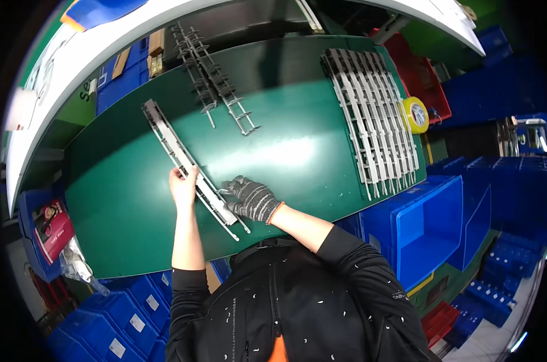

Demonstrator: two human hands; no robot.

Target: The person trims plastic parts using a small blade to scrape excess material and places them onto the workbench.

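A long, narrow grey metal rail [172, 143] with thin rods along its sides lies slanted on the green table in front of me. My left hand [183, 187], bare, grips its left edge near the middle, thumb on top. My right hand [253, 200] wears a dark grey knitted glove with an orange cuff. Its fingers are curled by the right edge of the rail's near part. Something small and pale may be between these fingertips, but I cannot make it out.
Two slim racks of rods with dark discs [210, 75] lie at the far middle. Several similar rails [373, 120] lie side by side at the right, beside a yellow tape roll [416, 115]. Blue bins [427, 223] border the near right of the green table [122, 199].
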